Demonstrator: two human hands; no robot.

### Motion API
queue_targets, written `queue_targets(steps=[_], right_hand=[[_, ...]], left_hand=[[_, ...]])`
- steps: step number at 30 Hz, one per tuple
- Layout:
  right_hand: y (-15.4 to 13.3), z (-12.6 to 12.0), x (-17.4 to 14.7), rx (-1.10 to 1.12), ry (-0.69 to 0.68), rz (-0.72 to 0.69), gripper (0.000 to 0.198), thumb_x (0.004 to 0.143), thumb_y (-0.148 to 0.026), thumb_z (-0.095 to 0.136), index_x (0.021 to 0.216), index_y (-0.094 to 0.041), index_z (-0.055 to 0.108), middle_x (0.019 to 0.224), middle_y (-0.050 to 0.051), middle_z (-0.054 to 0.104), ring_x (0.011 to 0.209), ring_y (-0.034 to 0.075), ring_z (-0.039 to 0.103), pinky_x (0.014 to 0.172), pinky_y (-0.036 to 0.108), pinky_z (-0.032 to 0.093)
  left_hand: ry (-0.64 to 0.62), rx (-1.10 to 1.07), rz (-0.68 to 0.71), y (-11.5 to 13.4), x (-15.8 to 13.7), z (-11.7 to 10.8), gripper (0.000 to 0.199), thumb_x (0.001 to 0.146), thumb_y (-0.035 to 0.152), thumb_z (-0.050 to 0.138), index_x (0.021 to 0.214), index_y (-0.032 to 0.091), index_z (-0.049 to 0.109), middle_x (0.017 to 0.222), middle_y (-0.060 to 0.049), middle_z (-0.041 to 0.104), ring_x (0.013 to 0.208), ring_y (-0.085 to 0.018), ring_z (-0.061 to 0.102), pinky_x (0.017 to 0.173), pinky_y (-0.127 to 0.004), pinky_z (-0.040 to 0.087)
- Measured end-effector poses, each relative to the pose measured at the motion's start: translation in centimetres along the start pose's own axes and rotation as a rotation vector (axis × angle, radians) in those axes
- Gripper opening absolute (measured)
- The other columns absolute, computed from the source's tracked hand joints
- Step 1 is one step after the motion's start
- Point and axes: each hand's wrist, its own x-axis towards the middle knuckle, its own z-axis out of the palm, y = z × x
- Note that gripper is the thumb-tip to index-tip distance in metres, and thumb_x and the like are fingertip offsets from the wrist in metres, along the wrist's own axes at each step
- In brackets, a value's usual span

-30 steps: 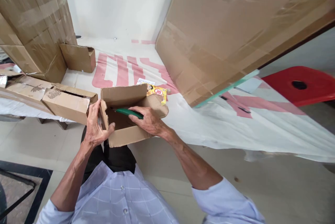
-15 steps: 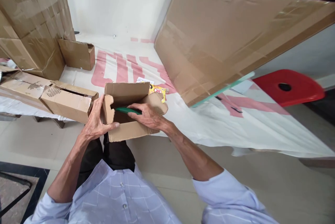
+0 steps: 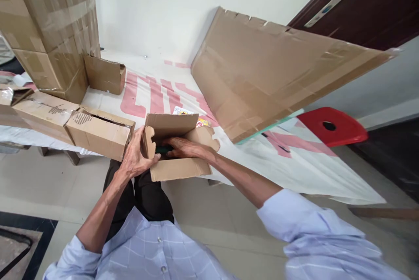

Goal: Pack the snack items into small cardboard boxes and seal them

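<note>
An open cardboard box [image 3: 181, 170] with raised flaps sits at the table's front edge. My left hand [image 3: 135, 157] grips its left end, fingers on the outside and thumb over the near rim. My right hand [image 3: 183, 146] reaches down inside the box, fingers closed on a slim dark-green object [image 3: 162, 150]. Most of that object is hidden by the fingers and the box walls, so its kind cannot be made out. Behind the box lies a yellow printed packet [image 3: 203, 122], partly covered by a flap.
A row of closed cardboard boxes [image 3: 98, 133] runs along the left table edge, with tall stacked cartons [image 3: 65, 35] behind. A large cardboard sheet [image 3: 262, 74] leans at the right over the cloth-covered table [image 3: 314, 171]. A red stool [image 3: 343, 127] stands beyond it.
My right hand has gone deeper into the box, lowering the green object with it. My left hand still grips the box's left end. The whole view has shifted a little.
</note>
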Motion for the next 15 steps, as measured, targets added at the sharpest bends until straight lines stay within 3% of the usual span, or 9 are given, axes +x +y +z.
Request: queue_targets(steps=[4,7,9,11,13,15], right_hand=[[-1.8,-2.4,-0.3,-0.125,0.005,-0.004,0.027,0.081,-0.027,0.079,0.108,-0.028,0.081,0.108,0.007,0.082,0.101,0.031,0.076,0.084,0.036,0.058],[-3.0,-5.8,-2.7,-0.221,0.109,0.054,0.020,0.082,-0.026,0.075,0.102,-0.028,0.080,0.088,0.005,0.078,0.080,0.026,0.070,0.073,0.034,0.052],[-2.9,-8.3,-5.4,-0.150,0.266,0.073,0.015,0.085,-0.028,0.074,0.099,-0.028,0.078,0.083,0.002,0.074,0.074,0.022,0.066,0.071,0.033,0.050],[-1.9,-10.0,-8.2,0.003,0.522,0.096,0.016,0.090,-0.034,0.071,0.105,-0.028,0.076,0.090,0.002,0.075,0.080,0.022,0.066,0.073,0.034,0.052],[0.2,-10.5,-10.4,0.149,0.745,0.139,0.023,0.093,-0.041,0.070,0.110,-0.027,0.074,0.097,0.003,0.075,0.085,0.022,0.068,0.075,0.035,0.054],[3.0,-9.4,-11.8,0.261,0.852,0.197,0.029,0.091,-0.046,0.072,0.111,-0.025,0.072,0.095,0.004,0.074,0.084,0.022,0.067,0.075,0.035,0.055]], left_hand=[[-0.024,-0.024,-0.046,-0.1,0.1,-0.3,0.102,0.081,0.045,0.084,0.166,0.025,0.033,0.163,-0.019,0.050,0.150,-0.042,0.053,0.120,-0.061,0.051],[-0.012,-0.018,-0.085,-0.3,0.3,-0.5,0.100,0.080,0.047,0.085,0.165,0.026,0.036,0.161,-0.018,0.052,0.148,-0.041,0.055,0.119,-0.060,0.052],[0.018,-0.005,-0.097,-0.4,0.5,-0.5,0.096,0.081,0.048,0.085,0.163,0.027,0.039,0.158,-0.016,0.054,0.144,-0.040,0.058,0.117,-0.059,0.054],[0.056,0.019,-0.087,-0.3,0.6,-0.3,0.091,0.082,0.049,0.083,0.160,0.027,0.042,0.154,-0.015,0.057,0.139,-0.038,0.061,0.113,-0.058,0.057],[0.088,0.052,-0.057,0.1,0.6,0.2,0.085,0.085,0.052,0.081,0.158,0.028,0.045,0.149,-0.014,0.059,0.135,-0.037,0.064,0.107,-0.056,0.061],[0.102,0.081,-0.033,0.7,0.8,1.0,0.082,0.087,0.055,0.080,0.158,0.029,0.047,0.146,-0.014,0.060,0.133,-0.037,0.064,0.104,-0.055,0.062]])
